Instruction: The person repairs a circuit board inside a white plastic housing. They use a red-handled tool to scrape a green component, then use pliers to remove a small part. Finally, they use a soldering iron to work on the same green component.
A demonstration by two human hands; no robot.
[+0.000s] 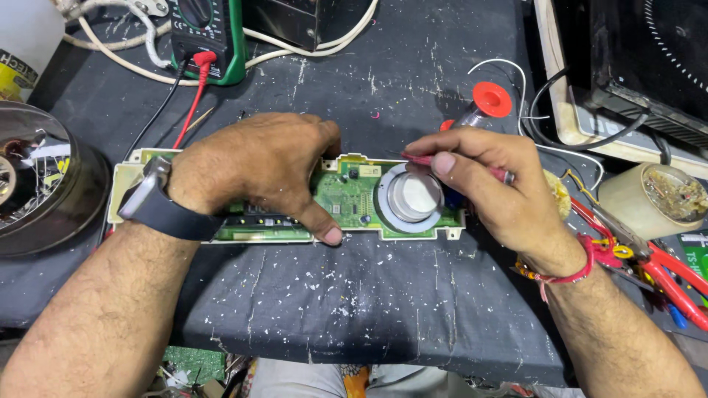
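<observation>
Head view shows the left hand (258,166) pressed flat on a long green circuit board (346,195), its grip spread, thumb at the near edge. The board's long axis runs left-right across the dark surface (354,295). Right hand (494,184), nearer the round white dial (411,197), pinches a thin red tool (442,163) whose tip lies just left of its grip, above the dial.

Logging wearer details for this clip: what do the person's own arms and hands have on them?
Both forearms are bare, no sleeves or gloves. The left hand side has a dark-strapped smartwatch on the wrist. The right hand side has red thread bands at the wrist.
</observation>
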